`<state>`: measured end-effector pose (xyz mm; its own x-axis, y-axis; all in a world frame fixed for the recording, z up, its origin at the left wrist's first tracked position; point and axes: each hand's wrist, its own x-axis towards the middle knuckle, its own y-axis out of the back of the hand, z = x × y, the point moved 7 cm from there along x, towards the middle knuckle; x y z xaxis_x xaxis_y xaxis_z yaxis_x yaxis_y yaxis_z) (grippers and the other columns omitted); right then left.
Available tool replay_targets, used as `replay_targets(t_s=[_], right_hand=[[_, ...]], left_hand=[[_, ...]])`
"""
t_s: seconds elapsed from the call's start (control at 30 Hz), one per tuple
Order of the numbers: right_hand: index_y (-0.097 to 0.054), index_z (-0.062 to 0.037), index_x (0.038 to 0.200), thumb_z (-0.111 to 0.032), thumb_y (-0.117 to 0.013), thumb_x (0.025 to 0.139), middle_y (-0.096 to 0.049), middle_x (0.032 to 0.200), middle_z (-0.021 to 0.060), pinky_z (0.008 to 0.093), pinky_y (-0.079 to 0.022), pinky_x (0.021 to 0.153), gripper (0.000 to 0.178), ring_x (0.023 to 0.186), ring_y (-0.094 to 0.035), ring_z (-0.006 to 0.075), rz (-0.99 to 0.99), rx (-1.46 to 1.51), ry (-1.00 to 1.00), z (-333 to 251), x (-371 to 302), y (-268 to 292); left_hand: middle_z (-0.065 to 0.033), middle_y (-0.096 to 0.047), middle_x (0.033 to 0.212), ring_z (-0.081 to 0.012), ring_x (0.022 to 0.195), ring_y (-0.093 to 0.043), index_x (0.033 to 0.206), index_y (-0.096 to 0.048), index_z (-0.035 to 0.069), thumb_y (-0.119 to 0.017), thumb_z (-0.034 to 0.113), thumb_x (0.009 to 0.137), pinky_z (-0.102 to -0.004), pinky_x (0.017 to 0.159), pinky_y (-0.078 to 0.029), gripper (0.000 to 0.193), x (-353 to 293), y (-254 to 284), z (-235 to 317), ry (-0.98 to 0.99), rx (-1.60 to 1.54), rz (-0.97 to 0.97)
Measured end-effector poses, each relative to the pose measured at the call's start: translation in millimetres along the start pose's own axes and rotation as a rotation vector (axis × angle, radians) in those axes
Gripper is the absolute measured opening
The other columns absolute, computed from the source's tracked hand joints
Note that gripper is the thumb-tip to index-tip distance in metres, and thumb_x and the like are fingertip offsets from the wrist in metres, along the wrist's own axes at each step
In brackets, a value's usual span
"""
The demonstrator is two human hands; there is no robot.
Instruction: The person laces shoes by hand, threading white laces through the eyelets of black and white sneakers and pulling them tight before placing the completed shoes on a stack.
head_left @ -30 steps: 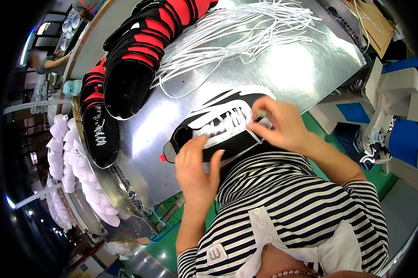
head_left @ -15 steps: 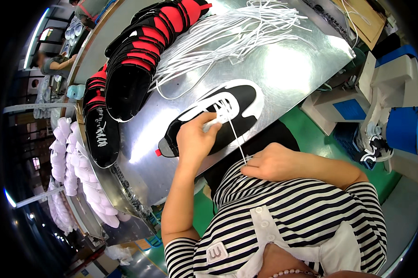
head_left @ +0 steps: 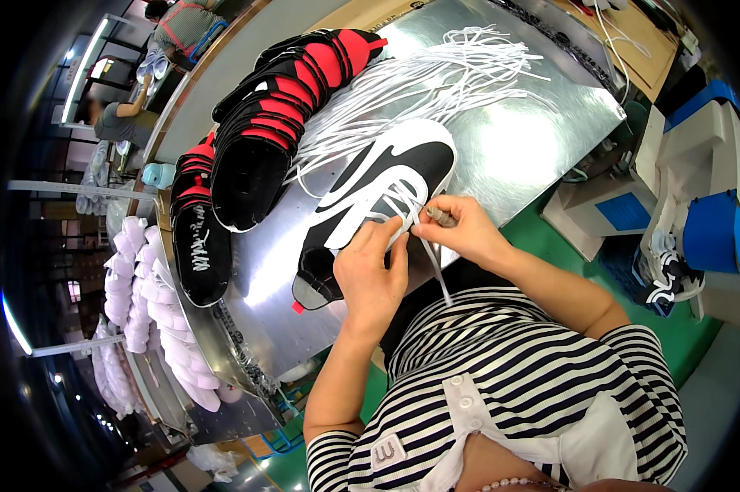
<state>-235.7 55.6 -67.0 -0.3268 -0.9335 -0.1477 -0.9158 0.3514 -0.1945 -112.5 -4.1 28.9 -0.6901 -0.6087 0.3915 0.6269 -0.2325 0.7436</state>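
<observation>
A black and white sneaker [head_left: 425, 161] lies on the metal table in front of me, its heel with a red tab towards my lower left. White shoelace [head_left: 398, 197] crosses its eyelet rows, and a loose end hangs over the table edge near my striped shirt. My left hand [head_left: 374, 275] is closed with thumb and fingertips on the sneaker's near eyelet edge. Beside it, my right hand [head_left: 468, 232] pinches the lace close to the eyelets; one finger wears a tan wrap [head_left: 442, 216]. Fingertips partly hide the exact grip.
Behind the sneaker lies a bundle of white laces [head_left: 435, 74]. Nested black and red shoe uppers [head_left: 263, 123] stand at left, another row [head_left: 198, 254] beside them. Pale pink shoe parts [head_left: 169, 328] hang further left. Beige and blue bins [head_left: 706, 221] stand right. Co-workers [head_left: 124, 119] sit far left.
My right hand has moved from near my waist, where it held the lace taut, up to the sneaker's eyelets. The lace has slackened. The sneaker has turned a little.
</observation>
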Motion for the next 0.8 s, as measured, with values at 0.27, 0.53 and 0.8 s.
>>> replay_targets(t_s=[0.27, 0.53, 0.8], right_hand=[[-0.066, 0.0001, 0.097, -0.011, -0.066, 0.091, -0.063, 0.091, 0.0030, 0.0254, -0.047, 0.080, 0.012, 0.084, -0.058, 0.0091, -0.498, -0.333, 0.109, 15.4, -58.5, -17.5], [-0.064, -0.0023, 0.096, -0.007, -0.069, 0.086, -0.058, 0.080, 0.0024, 0.0263, -0.039, 0.054, 0.012, 0.060, -0.048, 0.0093, 0.082, -0.388, 0.398, -38.1, 21.9, 8.0], [-0.062, -0.0038, 0.098, 0.001, -0.067, 0.081, -0.062, 0.087, 0.0069, 0.0286, -0.044, 0.055, 0.018, 0.063, -0.057, 0.0190, 0.145, -0.567, 0.603, -37.7, 26.6, 2.7]], left_hand=[[-0.0106, -0.057, 0.075, -0.0307, 0.070, -0.058, 0.098, -0.069, 0.003, -0.067, 0.008, 0.082, -0.0396, 0.063, -0.044, 0.017, 8.7, -4.9, -21.8, 0.080, 0.094, -0.147], [-0.0132, -0.066, 0.089, -0.0341, 0.079, -0.063, 0.101, -0.069, 0.004, -0.066, 0.016, 0.086, -0.0400, 0.072, -0.049, 0.020, -1.6, -35.9, -59.7, 0.259, -0.059, -0.321], [-0.0144, -0.069, 0.096, -0.0283, 0.087, -0.068, 0.102, -0.070, 0.002, -0.074, 0.027, 0.081, -0.0338, 0.079, -0.051, 0.032, -3.6, -37.6, -64.7, 0.416, -0.209, -0.389]])
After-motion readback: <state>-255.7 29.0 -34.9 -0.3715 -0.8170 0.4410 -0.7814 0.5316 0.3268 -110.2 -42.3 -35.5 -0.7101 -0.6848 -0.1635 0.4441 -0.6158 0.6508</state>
